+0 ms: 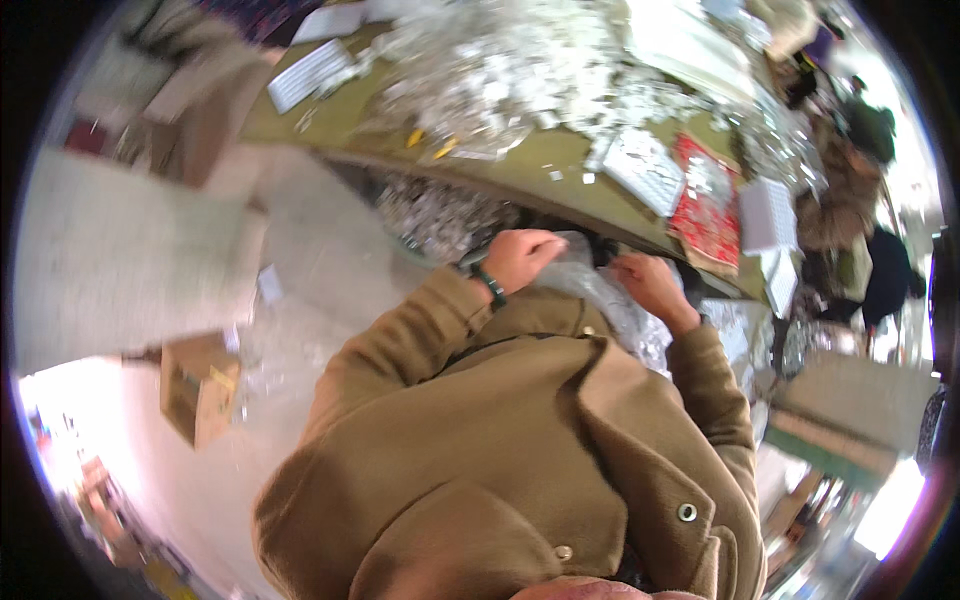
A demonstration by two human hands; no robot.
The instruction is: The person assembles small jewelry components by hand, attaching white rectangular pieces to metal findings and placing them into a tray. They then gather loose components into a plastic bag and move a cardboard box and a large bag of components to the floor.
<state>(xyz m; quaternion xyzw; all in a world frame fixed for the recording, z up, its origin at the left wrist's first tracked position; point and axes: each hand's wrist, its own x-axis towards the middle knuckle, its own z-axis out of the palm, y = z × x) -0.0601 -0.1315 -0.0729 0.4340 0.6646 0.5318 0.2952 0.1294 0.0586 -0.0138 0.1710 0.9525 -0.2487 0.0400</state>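
A clear plastic bag [592, 287] hangs in front of my coat, below the near edge of the table. My left hand [520, 258], with a dark band at the wrist, is closed with its fingertips pinching the bag's upper left edge. On the other side, my right hand [652, 285] has curled fingers gripping the bag's upper right edge. White and clear bits show through the bag's lower part, but I cannot make out what they are.
A green table [350, 120] carries a heap of small clear and white pieces [490, 60], white grid trays [643, 168] and a red printed bag [705, 205]. Beneath it sits a sack of pieces [440, 215]. A cardboard box [198, 388] stands left; a co-worker [850, 190] sits at right.
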